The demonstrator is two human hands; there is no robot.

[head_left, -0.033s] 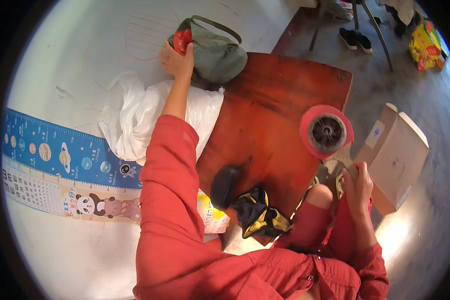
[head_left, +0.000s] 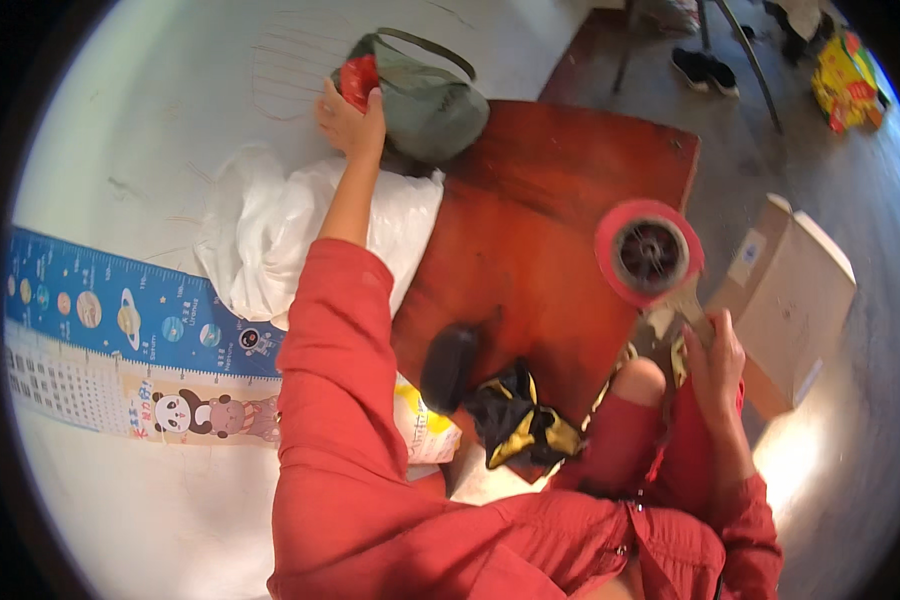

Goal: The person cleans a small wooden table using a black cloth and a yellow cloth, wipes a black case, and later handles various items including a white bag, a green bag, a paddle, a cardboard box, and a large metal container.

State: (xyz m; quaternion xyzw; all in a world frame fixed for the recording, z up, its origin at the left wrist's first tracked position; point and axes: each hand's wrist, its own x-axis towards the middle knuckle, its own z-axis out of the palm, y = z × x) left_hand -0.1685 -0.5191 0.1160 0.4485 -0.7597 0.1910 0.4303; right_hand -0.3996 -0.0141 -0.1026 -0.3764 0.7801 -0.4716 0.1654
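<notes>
At the far left of the wooden table, my left hand point(head_left: 352, 122) is closed round a shiny red plastic packet point(head_left: 358, 80). This packet sits at the mouth of a grey-green fabric bag point(head_left: 432, 112) with a strap, and the bag partly hides it. On the right, my right hand point(head_left: 716, 372) grips the pale handle point(head_left: 692, 312) of a round, fan-like thing with a broad pink rim point(head_left: 611, 222) and a dark spoked centre. That round thing is held up over the table's right edge. A crumpled white plastic bag point(head_left: 260, 235) lies under my left forearm.
On the red-brown table point(head_left: 560, 160) lie a dark oval case point(head_left: 450, 365) and a black-and-yellow cloth item point(head_left: 525, 420). An open cardboard box point(head_left: 795, 310) stands to the right. Dark shoes point(head_left: 705, 72) and a yellow-red package point(head_left: 846, 85) are on the floor.
The whole view has shifted slightly. Both hands keep the same holds.
</notes>
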